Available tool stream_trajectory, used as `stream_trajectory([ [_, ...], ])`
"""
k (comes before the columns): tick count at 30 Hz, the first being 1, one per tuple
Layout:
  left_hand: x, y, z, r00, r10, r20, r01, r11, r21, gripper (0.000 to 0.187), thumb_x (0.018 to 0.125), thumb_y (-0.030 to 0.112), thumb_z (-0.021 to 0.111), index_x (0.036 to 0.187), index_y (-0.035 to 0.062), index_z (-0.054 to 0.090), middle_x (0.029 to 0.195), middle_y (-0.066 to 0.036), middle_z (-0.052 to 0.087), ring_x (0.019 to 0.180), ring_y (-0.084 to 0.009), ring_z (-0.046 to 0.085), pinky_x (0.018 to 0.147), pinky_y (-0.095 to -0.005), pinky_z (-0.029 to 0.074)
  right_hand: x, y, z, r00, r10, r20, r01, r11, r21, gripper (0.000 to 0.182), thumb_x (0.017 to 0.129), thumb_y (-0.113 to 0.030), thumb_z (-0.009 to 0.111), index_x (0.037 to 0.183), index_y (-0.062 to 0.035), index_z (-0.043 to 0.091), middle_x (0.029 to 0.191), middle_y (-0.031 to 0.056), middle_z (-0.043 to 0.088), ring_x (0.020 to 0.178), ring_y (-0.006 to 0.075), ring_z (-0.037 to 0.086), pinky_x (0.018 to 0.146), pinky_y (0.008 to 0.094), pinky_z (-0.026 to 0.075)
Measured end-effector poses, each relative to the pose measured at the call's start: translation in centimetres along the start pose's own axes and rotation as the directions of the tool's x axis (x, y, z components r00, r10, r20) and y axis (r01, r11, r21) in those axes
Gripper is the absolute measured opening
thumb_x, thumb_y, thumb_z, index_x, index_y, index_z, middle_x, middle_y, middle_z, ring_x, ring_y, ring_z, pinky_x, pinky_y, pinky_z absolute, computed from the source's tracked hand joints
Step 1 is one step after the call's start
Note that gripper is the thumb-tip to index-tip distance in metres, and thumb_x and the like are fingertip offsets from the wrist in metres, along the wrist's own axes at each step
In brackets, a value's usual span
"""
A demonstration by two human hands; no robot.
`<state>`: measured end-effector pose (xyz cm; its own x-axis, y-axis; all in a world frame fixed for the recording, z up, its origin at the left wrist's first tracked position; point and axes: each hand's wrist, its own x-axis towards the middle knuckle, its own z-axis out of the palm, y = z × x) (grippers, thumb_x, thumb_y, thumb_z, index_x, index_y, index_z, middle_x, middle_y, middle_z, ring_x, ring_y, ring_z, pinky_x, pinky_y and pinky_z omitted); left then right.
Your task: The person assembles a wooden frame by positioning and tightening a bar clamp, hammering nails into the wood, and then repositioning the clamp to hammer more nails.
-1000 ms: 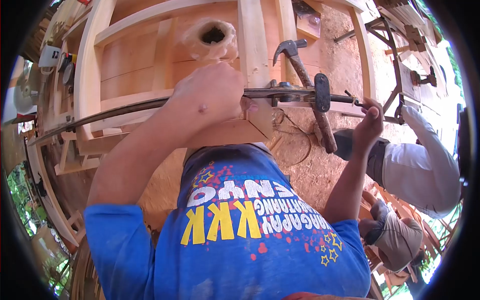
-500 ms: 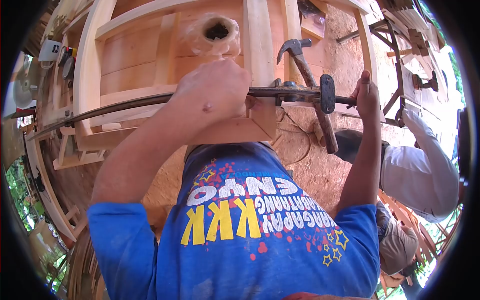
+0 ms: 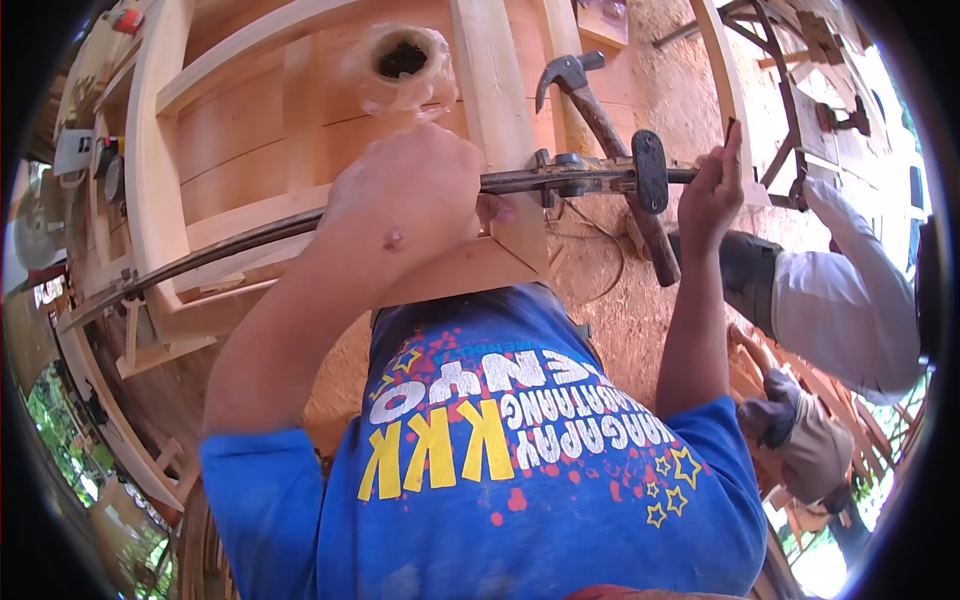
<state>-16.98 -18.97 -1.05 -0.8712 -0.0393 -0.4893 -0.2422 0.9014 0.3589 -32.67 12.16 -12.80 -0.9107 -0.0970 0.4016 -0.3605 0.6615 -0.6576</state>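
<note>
A long metal bar clamp [image 3: 230,240] stretches across the near end of a pale wooden frame [image 3: 500,110]. My left hand [image 3: 410,195] is closed around its bar, close to the frame's corner post. At the clamp's right end, past the dark oval end plate [image 3: 650,172], my right hand [image 3: 712,195] has its fingers wrapped about the screw end. A claw hammer [image 3: 597,120] with a worn wooden handle sits beside the post, its handle passing behind the clamp. Behind my left hand is a roll of clear plastic wrap [image 3: 405,70].
Two other people are at the right, one in a light long sleeve [image 3: 840,310], the other crouching lower down [image 3: 805,440]. A cord [image 3: 615,270] lies on the dusty brown floor [image 3: 665,90]. Tools and a white container [image 3: 73,152] stand at the left.
My right hand has turned at the clamp's end, its fingers now in a different pose. My left hand keeps its grip on the bar. The whole view has shifted slightly.
</note>
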Motion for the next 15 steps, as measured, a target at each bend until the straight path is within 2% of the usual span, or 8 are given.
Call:
stream_trajectory([
  [2,0.0,-0.4,0.4,0.998,0.026,-0.054,-0.028,0.999,-0.032,0.040,0.086,0.039,0.080,0.090,-0.0008,0.077,0.092,-0.022,0.072,0.092,-0.0408,0.070,0.083,-0.0502,0.056,0.8,-0.7,-0.7,0.991,0.081,0.105,-0.072,0.994,-0.083,0.045,0.109,-0.012,0.048,0.154,-0.0080,0.054,0.081,0.0061,0.062,0.069,0.0107,0.054,0.067,0.0284,0.048],
  [4,-0.1,-0.3,0.0,0.999,0.031,-0.020,-0.031,0.999,-0.011,0.032,0.088,0.030,0.075,0.095,-0.0010,0.078,0.098,-0.023,0.074,0.097,-0.0404,0.072,0.086,-0.0495,0.058,2.8,0.1,-1.2,0.953,0.077,0.293,-0.023,0.983,-0.183,0.046,0.105,-0.011,0.047,0.150,-0.0054,0.057,0.067,0.0078,0.055,0.057,0.0167,0.051,0.056,0.0338,0.044],
  [6,-0.4,-0.5,0.0,0.998,0.051,-0.037,-0.051,0.999,0.006,0.028,0.089,0.024,0.073,0.098,-0.0011,0.078,0.101,-0.023,0.074,0.099,-0.0402,0.073,0.087,-0.0490,0.059,5.2,-1.2,-2.5,0.808,0.300,0.507,-0.141,0.934,-0.328,0.047,0.105,-0.014,0.047,0.150,-0.0063,0.057,0.064,0.0076,0.054,0.054,0.0182,0.052,0.054,0.0340,0.046],
  [7,-0.5,-0.6,0.3,0.995,0.071,-0.070,-0.071,0.997,0.006,0.027,0.089,0.024,0.072,0.098,-0.0012,0.078,0.100,-0.023,0.074,0.099,-0.0400,0.073,0.087,-0.0490,0.059,5.7,-3.4,-2.8,0.717,0.428,0.550,-0.256,0.896,-0.363,0.049,0.104,-0.018,0.048,0.151,-0.0075,0.056,0.064,0.0065,0.054,0.052,0.0168,0.053,0.052,0.0342,0.048],
  [10,-0.7,-0.1,-0.2,0.995,0.088,-0.053,-0.087,0.996,0.011,0.026,0.090,0.023,0.071,0.097,-0.0007,0.078,0.098,-0.022,0.074,0.097,-0.0399,0.073,0.086,-0.0491,0.059,5.2,-4.0,-3.2,0.742,0.403,0.536,-0.269,0.911,-0.313,0.049,0.104,-0.018,0.049,0.152,-0.0086,0.056,0.063,0.0050,0.053,0.051,0.0149,0.052,0.050,0.0336,0.049],
  [11,-0.7,0.1,-0.5,0.997,0.077,-0.030,-0.077,0.997,0.015,0.025,0.090,0.023,0.070,0.097,-0.0005,0.078,0.097,-0.022,0.074,0.097,-0.0399,0.073,0.086,-0.0491,0.059,5.0,-3.2,-3.4,0.737,0.417,0.532,-0.339,0.909,-0.242,0.049,0.104,-0.020,0.054,0.152,-0.0094,0.056,0.067,0.0020,0.055,0.052,0.0125,0.052,0.049,0.0313,0.047],
  [13,-0.4,-0.2,0.2,0.994,0.082,-0.073,-0.082,0.997,0.001,0.029,0.091,0.028,0.072,0.096,-0.0003,0.078,0.097,-0.022,0.073,0.096,-0.0397,0.073,0.085,-0.0488,0.058,3.8,-1.9,-3.7,0.770,0.386,0.509,-0.474,0.879,0.050,0.048,0.105,-0.020,0.058,0.151,-0.0059,0.056,0.070,-0.0013,0.055,0.050,0.0102,0.049,0.047,0.0271,0.045],
  [15,-0.1,-0.3,0.6,0.994,0.072,-0.082,-0.072,0.997,0.000,0.035,0.091,0.035,0.074,0.095,0.0001,0.078,0.097,-0.022,0.073,0.095,-0.0396,0.072,0.085,-0.0486,0.058,2.3,0.7,-3.3,0.789,0.355,0.502,-0.557,0.759,0.338,0.046,0.104,-0.020,0.061,0.146,-0.0019,0.059,0.076,-0.0016,0.058,0.052,0.0100,0.050,0.051,0.0260,0.046],
])
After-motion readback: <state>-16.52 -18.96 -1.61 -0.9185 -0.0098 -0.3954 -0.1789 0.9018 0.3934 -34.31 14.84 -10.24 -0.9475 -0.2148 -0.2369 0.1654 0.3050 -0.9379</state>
